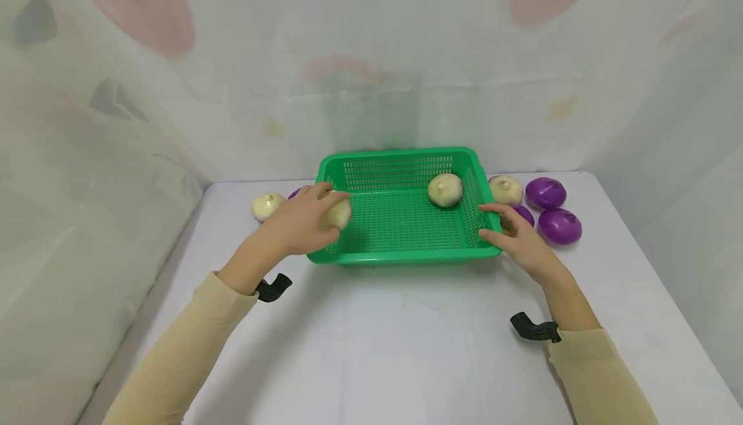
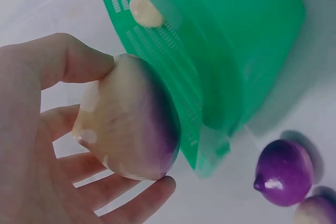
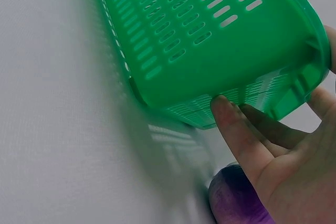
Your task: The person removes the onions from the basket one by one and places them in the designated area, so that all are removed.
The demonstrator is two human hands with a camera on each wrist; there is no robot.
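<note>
A pale turnip with a purple underside (image 2: 131, 121) is in my left hand (image 1: 298, 222), gripped between thumb and spread fingers at the left end of a green plastic basket (image 1: 400, 258). My right hand (image 1: 525, 244) holds the basket's right end, with fingertips over the rim and others against the outer wall, as the right wrist view shows. Inside the basket, at its far right, sits another pale turnip (image 1: 445, 190). How far the held turnip is above the basket floor I cannot tell.
Left of the basket lie a pale turnip (image 1: 267, 206) and a purple one (image 2: 285, 172), partly hidden by my hand in the head view. Right of it are a pale turnip (image 1: 506, 190) and several purple ones (image 1: 560, 226). Patterned curtains (image 1: 383, 44) surround the white table (image 1: 400, 347).
</note>
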